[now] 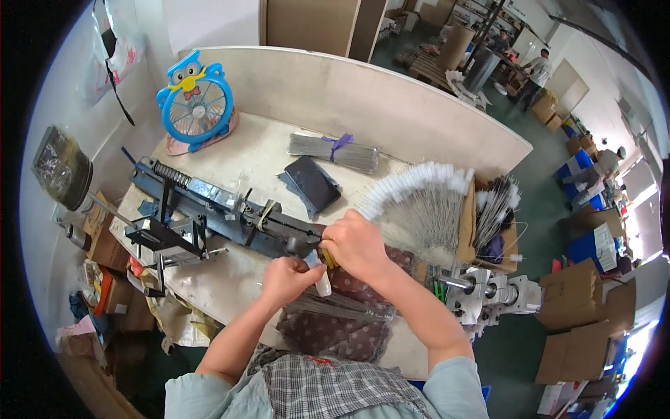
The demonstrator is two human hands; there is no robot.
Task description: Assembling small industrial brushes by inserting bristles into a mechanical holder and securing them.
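My left hand is closed in a pinch at the near end of a long dark metal bench fixture. A small white piece shows by its fingertips; whether they grip it or something thinner is unclear. Beside it my right hand is closed with its fingers against the fixture's end, and what it pinches is hidden. A yellow part shows between the hands. Just below them, a bundle of thin metal wires lies on a brown dotted cloth.
White-tipped wire brushes fan out at right, beside a cardboard box of more wires. A dark phone, a purple-tied wire bundle and a blue fan stand farther back. Metal machinery adjoins the table's right edge.
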